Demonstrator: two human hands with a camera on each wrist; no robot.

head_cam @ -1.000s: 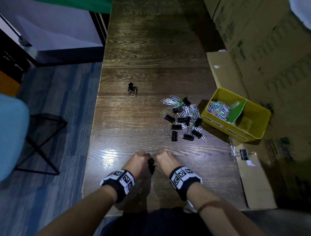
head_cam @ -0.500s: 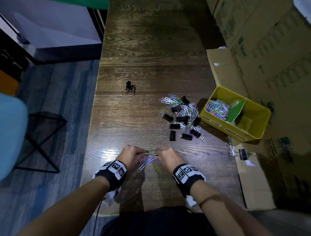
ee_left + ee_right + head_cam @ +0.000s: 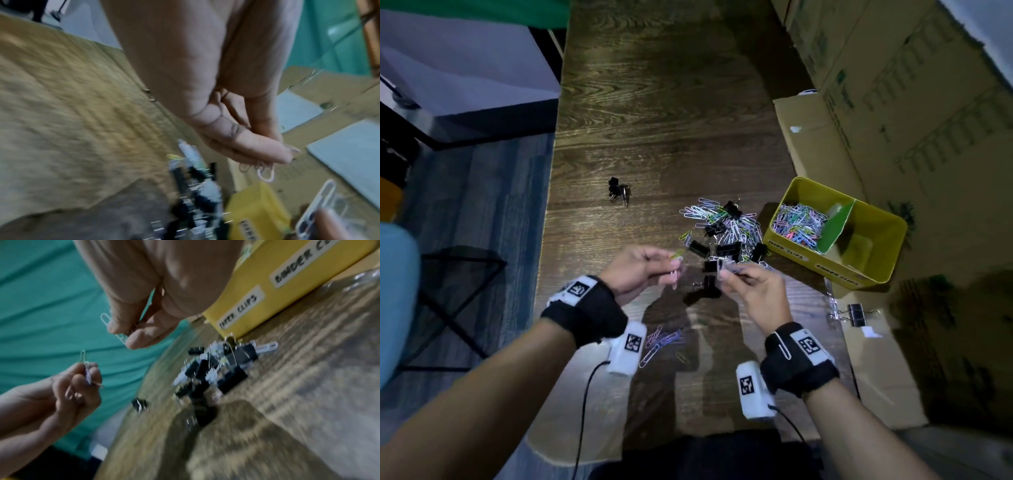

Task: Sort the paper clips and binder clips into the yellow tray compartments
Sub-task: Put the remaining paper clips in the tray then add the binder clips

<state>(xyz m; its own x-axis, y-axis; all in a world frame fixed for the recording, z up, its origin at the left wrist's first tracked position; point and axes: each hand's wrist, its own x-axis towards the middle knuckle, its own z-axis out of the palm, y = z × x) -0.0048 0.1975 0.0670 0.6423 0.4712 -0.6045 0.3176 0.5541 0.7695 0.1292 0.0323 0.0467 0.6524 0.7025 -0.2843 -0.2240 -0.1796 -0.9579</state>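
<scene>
My left hand (image 3: 654, 269) is raised above the table and pinches a few paper clips (image 3: 675, 270), also seen at its fingertips in the left wrist view (image 3: 265, 172). My right hand (image 3: 743, 284) pinches white paper clips (image 3: 107, 321) beside it. A mixed pile of paper clips and black binder clips (image 3: 726, 236) lies just beyond the hands. The yellow tray (image 3: 859, 270) stands to the right; its left compartment, labelled for paper clips, holds coloured paper clips (image 3: 799, 224). A green divider (image 3: 837, 228) splits it from the right compartment.
Several loose paper clips (image 3: 661, 342) lie on the wooden table (image 3: 654, 120) under my wrists. A lone binder clip (image 3: 618, 192) sits far left of the pile, another (image 3: 856, 313) on cardboard at right. Cardboard boxes (image 3: 893, 102) line the right side.
Both hands lifted off the table near its front edge and moved forward toward the pile, each carrying paper clips. Some clips stayed on the table where the hands were.
</scene>
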